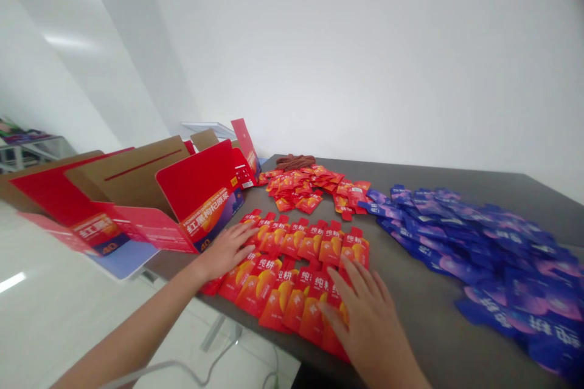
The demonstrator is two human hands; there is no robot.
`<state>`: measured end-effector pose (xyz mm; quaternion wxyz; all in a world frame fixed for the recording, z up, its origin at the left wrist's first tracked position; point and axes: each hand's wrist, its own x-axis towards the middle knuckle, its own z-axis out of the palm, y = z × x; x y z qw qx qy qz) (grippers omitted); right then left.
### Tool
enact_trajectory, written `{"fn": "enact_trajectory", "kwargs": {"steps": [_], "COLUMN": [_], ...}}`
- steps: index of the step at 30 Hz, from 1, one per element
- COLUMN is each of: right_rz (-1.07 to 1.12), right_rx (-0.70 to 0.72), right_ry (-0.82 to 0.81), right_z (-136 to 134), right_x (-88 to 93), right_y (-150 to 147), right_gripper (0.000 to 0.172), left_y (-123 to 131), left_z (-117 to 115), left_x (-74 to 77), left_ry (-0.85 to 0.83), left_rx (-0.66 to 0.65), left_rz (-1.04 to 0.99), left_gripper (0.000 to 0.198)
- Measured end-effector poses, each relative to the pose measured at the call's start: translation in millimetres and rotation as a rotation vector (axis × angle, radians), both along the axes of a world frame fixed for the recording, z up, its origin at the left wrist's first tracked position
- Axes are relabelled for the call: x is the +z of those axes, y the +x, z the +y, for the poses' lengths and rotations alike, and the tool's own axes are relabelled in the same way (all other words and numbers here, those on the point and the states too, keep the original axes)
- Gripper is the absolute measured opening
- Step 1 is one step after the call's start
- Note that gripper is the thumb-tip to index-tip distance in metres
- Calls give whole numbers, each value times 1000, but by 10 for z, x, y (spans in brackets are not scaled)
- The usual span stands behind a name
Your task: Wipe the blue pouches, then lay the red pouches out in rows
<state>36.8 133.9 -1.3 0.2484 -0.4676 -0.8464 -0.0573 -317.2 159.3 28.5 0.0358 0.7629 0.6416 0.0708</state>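
Two rows of red pouches (298, 238) with orange fruit prints lie flat and overlapping near the front edge of the dark table. My left hand (227, 249) rests at the left end of these rows, fingers stretched over the pouches. At the right end lies my right hand (365, 304), its fingers spread and touching the pouches of the near row. Neither hand grips a pouch. Parts of the end pouches are hidden under the hands.
Open red cartons (201, 194) with raised flaps stand left. Behind the rows is a loose pile of red pouches (296, 185), with brown cloth (295, 161) beyond it. Many blue pouches (479, 237) cover the right side of the table (410, 310). Cables (173, 364) hang below.
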Motion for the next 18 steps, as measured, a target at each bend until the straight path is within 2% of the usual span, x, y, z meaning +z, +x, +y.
{"fn": "enact_trajectory", "kwargs": {"steps": [3, 7, 10, 14, 18], "right_rz": [-6, -34, -49, -44, -31], "right_rx": [37, 88, 125, 131, 136], "right_ry": [-207, -282, -326, -363, -380], "right_z": [430, 812, 916, 997, 1034], "right_x": [150, 81, -16, -58, -25], "right_y": [11, -86, -142, -141, -110], "right_gripper": [47, 44, 41, 42, 43], "left_y": [153, 354, 463, 565, 665], "left_z": [192, 484, 638, 720, 686], "left_x": [71, 66, -34, -165, -112], "left_ry": [-50, -113, -161, -174, -152], "left_rx": [-74, -158, -215, -175, -174], "left_rz": [-9, -33, -35, -23, -26], "left_gripper": [52, 52, 48, 47, 47]}}
